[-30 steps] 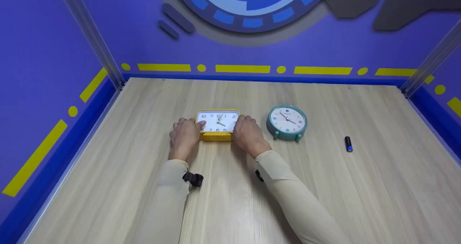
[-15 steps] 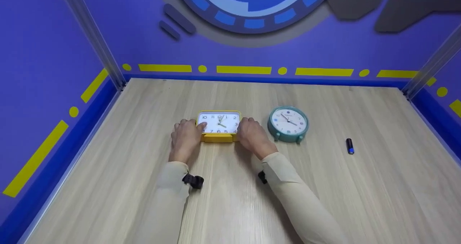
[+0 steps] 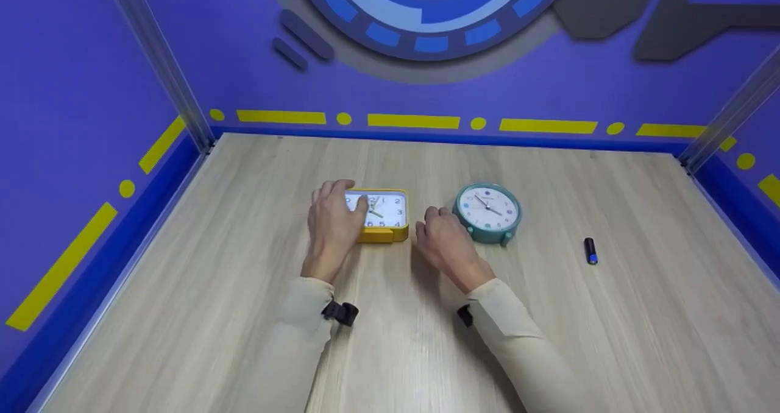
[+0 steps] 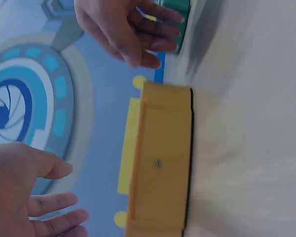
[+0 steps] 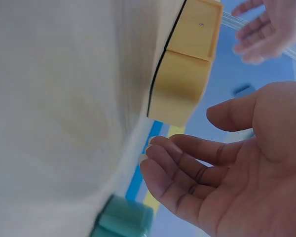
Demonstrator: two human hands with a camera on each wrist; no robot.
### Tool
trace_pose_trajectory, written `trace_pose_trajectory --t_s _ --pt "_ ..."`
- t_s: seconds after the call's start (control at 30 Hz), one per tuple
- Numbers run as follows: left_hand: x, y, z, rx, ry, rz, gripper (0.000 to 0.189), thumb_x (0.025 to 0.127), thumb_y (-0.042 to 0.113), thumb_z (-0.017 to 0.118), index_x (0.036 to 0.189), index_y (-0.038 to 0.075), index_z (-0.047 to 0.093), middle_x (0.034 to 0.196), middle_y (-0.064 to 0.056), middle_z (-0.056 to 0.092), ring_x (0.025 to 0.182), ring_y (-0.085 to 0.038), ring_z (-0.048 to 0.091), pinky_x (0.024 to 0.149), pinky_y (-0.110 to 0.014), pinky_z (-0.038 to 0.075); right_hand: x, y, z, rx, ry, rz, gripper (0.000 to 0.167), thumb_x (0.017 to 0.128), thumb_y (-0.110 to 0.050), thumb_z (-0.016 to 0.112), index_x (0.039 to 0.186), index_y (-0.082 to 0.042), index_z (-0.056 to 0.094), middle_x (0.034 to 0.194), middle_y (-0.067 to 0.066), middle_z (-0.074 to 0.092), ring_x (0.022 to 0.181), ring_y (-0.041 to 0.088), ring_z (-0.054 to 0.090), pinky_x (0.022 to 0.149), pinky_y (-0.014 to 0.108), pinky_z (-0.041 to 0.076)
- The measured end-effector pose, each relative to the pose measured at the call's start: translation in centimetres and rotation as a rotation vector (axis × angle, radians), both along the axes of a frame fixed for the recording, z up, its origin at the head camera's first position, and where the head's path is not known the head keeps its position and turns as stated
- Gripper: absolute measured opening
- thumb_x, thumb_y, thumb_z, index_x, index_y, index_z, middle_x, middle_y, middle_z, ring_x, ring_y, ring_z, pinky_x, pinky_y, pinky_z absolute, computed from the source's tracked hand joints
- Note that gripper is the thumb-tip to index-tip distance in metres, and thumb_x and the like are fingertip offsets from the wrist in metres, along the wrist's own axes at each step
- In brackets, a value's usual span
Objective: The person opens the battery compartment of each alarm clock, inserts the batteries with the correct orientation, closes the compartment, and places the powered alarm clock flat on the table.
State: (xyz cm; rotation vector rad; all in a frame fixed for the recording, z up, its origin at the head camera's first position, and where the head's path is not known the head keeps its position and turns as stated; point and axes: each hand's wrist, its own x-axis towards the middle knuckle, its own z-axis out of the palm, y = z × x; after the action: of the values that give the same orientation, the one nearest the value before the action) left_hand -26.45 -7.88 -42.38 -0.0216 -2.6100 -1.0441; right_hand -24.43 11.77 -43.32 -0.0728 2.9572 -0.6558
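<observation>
A yellow rectangular clock (image 3: 390, 211) lies face-up on the table, its white dial showing black numerals. My left hand (image 3: 334, 221) is over its left end, hiding part of the dial in the head view; in the left wrist view its fingers (image 4: 56, 203) are relaxed and apart from the yellow side. My right hand (image 3: 450, 239) is between the two clocks, off the yellow one, with loosely bent fingers (image 5: 187, 177) and an empty palm. Just beyond it sits a round teal clock (image 3: 489, 207) with short feet, partly overlapped by that hand.
A small black cylinder with a blue end (image 3: 590, 251), shaped like a battery, lies on the right of the wooden table (image 3: 658, 315). Blue-purple panels (image 3: 390, 90) with yellow dashes enclose the back and sides.
Both hands have come off the yellow clock's ends. The left moved right and up over its dial, while the right drew away rightward toward the teal clock. The yellow clock stays put.
</observation>
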Motion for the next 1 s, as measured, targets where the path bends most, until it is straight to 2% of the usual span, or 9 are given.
trace_pose_trajectory --t_s 0.2,0.37,0.5,0.6,0.83,1.0 --pt "1.4 2.7 0.6 0.062 0.109 -0.105 0.037 0.096 0.024 0.077 0.128 0.006 0.072 0.129 -0.012 0.07 0.121 -0.032 0.063 0.097 -0.049 0.05 1.1 0.7 1.0 0.019 0.062 0.006 0.036 0.111 -0.025 0.055 0.133 0.005 0.057 0.12 0.02 0.06 0.105 0.032 0.058 0.097 0.046 0.053" --pt "2.3 4.4 0.6 0.067 0.136 -0.187 0.037 0.094 0.022 0.077 0.126 0.004 0.072 0.126 -0.011 0.071 0.118 -0.031 0.063 0.095 -0.047 0.051 1.8 1.4 1.4 0.043 0.131 0.006 0.036 0.11 -0.024 0.057 0.13 0.007 0.057 0.119 0.024 0.06 0.106 0.034 0.058 0.096 0.048 0.054" --pt "2.8 5.5 0.6 0.032 0.116 -0.244 0.04 0.096 0.023 0.076 0.131 0.003 0.07 0.13 -0.012 0.07 0.12 -0.031 0.063 0.099 -0.046 0.05 2.1 2.5 1.2 0.071 0.209 0.006 0.036 0.109 -0.022 0.059 0.127 0.009 0.057 0.116 0.026 0.061 0.104 0.037 0.059 0.094 0.051 0.055" --pt "3.2 6.5 0.4 0.005 0.096 -0.281 0.042 0.098 0.023 0.075 0.134 0.003 0.069 0.132 -0.011 0.069 0.121 -0.031 0.063 0.1 -0.045 0.05 2.3 3.6 1.0 0.079 0.236 -0.011 0.039 0.108 -0.022 0.06 0.13 0.011 0.056 0.12 0.028 0.061 0.107 0.039 0.06 0.098 0.053 0.053" --pt "3.6 8.8 -0.6 -0.073 0.067 -0.334 0.041 0.099 0.025 0.075 0.134 0.004 0.069 0.133 -0.01 0.069 0.122 -0.028 0.062 0.102 -0.041 0.05 2.7 5.8 0.5 0.128 0.316 -0.026 0.045 0.106 -0.017 0.063 0.132 0.017 0.053 0.122 0.035 0.06 0.11 0.045 0.062 0.098 0.058 0.053" --pt "3.5 10.1 -1.4 -0.111 0.04 -0.354 0.042 0.099 0.024 0.075 0.135 0.004 0.068 0.133 -0.011 0.068 0.124 -0.028 0.061 0.104 -0.04 0.049 3.0 7.4 0.6 0.138 0.295 -0.07 0.049 0.105 -0.017 0.064 0.136 0.019 0.05 0.127 0.038 0.057 0.115 0.048 0.061 0.099 0.06 0.051"
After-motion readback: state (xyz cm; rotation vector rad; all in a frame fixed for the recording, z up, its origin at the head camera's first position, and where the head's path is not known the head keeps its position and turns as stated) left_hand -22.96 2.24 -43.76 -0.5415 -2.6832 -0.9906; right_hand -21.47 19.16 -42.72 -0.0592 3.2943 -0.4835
